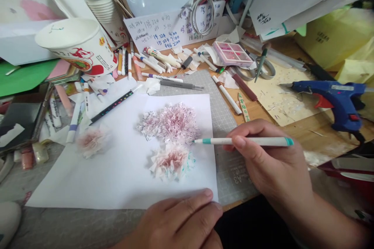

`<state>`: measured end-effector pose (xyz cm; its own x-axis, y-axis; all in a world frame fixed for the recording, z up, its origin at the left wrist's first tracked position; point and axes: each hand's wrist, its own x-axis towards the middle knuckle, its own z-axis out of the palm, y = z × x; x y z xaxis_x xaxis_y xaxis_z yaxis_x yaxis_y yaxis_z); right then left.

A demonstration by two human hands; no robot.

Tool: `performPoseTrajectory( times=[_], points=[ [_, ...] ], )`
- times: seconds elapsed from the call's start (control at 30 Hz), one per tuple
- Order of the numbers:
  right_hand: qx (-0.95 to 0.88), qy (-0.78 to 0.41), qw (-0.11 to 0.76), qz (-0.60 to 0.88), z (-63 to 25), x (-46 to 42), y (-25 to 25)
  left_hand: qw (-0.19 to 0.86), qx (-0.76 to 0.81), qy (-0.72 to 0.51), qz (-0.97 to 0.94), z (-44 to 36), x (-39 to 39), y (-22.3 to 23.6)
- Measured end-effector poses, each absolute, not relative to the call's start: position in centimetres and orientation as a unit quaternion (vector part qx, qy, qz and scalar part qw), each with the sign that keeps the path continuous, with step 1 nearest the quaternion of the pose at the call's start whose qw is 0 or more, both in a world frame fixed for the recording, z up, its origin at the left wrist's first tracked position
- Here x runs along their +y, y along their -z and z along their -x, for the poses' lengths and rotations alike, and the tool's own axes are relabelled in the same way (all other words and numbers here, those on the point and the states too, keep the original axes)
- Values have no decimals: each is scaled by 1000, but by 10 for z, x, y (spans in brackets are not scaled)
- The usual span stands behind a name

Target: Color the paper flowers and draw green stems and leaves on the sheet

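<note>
My right hand (274, 159) grips a white felt-tip marker (251, 141) with teal bands, its tip pointing left at the edge of the paper flowers. My left hand (184, 221) lies flat on the lower right edge of a white sheet of paper (122, 171), fingers stretched out. On that sheet, a large pink ruffled paper flower (177, 122) with dark-speckled edges sits above a smaller one (171, 161), which has teal marks along its right side. A third, paler pink flower (93, 140) rests farther left on the paper.
A grey cutting mat (228, 116) lies beneath the sheet. Behind it are scattered markers (152, 63), paper scraps and a pink palette box (233, 53). A blue glue gun (336, 97) lies at right, near scissors (265, 68). A big paper cup (76, 46) stands at back left.
</note>
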<state>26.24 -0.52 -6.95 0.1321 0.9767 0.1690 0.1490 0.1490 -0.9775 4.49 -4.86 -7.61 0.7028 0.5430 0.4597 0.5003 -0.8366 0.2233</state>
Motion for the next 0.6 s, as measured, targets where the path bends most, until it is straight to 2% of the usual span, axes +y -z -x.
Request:
performPoseTrajectory(
  times=[0.1, 0.23, 0.3, 0.43, 0.53, 0.6],
  points=[
    [-494, -407, 595, 486, -261, -7, 76, 18, 324, -280, -903, -45, -58, 78],
    [-530, -383, 596, 466, -263, -8, 79, 0, 351, -292, -890, -45, -71, 78],
    [-621, -309, 553, 462, -268, -5, 78, -6, 357, -305, -883, -44, -77, 77],
    [-804, -114, 398, 426, -284, 15, 71, -21, 364, -357, -860, -25, -86, 68],
    [-834, -91, 296, 457, -289, 33, 64, -36, 457, -267, -848, 4, -92, 61],
    [-831, -114, 264, 476, -285, 42, 61, -79, 520, -274, -805, 22, -95, 60]
  ],
)
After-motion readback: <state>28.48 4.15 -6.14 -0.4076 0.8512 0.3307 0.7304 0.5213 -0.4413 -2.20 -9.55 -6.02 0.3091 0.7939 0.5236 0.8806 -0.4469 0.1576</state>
